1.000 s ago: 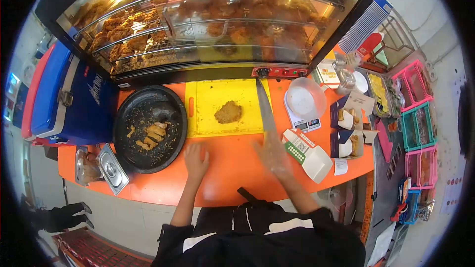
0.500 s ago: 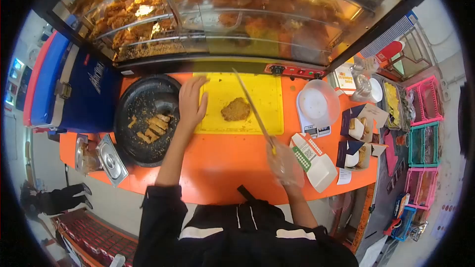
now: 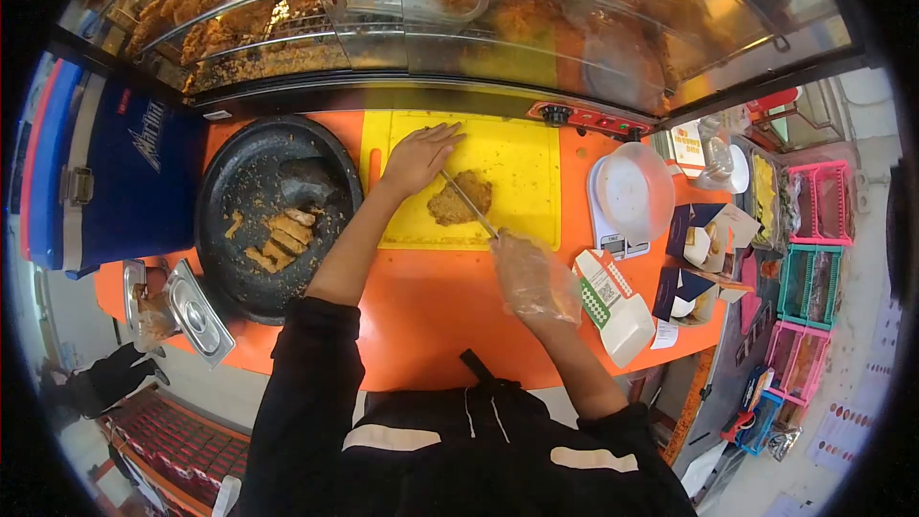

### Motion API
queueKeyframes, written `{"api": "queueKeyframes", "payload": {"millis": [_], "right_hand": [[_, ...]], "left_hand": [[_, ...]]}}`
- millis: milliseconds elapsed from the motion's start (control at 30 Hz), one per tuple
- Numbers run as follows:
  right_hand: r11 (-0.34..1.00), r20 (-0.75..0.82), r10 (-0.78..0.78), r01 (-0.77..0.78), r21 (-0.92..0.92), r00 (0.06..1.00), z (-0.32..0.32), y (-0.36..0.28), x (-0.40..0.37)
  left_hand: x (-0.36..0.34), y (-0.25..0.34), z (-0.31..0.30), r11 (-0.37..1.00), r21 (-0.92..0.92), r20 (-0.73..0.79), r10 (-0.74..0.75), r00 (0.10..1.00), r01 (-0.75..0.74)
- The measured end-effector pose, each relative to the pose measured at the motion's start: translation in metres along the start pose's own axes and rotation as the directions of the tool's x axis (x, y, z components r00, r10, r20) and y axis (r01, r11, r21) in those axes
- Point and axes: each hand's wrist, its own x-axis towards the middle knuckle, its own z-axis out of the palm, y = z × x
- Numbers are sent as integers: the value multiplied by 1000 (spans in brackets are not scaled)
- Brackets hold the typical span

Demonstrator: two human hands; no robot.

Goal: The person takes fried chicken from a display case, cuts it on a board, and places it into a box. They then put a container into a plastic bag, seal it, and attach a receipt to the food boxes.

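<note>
Slicing fried cutlet on yellow cutting board | gloved right hand fingers gripping knife | left hand fingers flat beside cutlet | advice: fingertips clear of blade.

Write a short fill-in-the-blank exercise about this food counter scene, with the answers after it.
The gloved right hand holds a ____ across the fried cutlet.
The cutlet lies on a ____ cutting board, near the bare left hand.
Cut strips lie in the round ____ tray.
Missing words: knife; yellow; black.
</note>
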Motion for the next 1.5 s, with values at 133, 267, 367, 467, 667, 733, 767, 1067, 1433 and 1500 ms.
{"api": "queueKeyframes", "payload": {"millis": [133, 267, 367, 467, 667, 733, 767, 1067, 1433, 1500], "right_hand": [[94, 353, -639, 525, -846, 683, 2, 44, 47], [14, 299, -500, 353, -936, 813, 10, 97, 74], [10, 247, -521, 295, -955, 817, 7, 88, 91], [139, 176, -440, 261, -955, 880, 19, 27, 42], [240, 235, -414, 355, -904, 879, 14, 18, 39], [241, 244, -397, 356, -903, 885, 21, 32, 40], [245, 211, -403, 327, -913, 890, 26, 45, 50], [346, 241, -300, 341, -874, 923, 20, 9, 37], [-747, 614, -642, -197, -635, 459, 29, 136, 94], [211, 298, -417, 411, -887, 858, 32, 79, 80]], "left_hand": [[-6, -16, 4, 999, 38, -39, -4, 999, 5], [-23, -20, 4, 993, 110, -2, -35, 999, 35], [-6, -14, -7, 992, 110, -45, -63, 997, 68], [-1, 0, -20, 989, 49, -139, -135, 981, 143], [-17, -1, 7, 970, -47, -141, -242, 960, 238], [-20, -7, 12, 970, -17, -134, -242, 961, 242], [-17, -7, 9, 969, -19, -137, -245, 960, 245], [-13, -7, -18, 961, -34, -98, -277, 956, 275], [-34, -13, 0, 947, 173, -191, -235, 953, 269], [-40, -10, -3, 939, 219, -182, -228, 956, 266]]}}
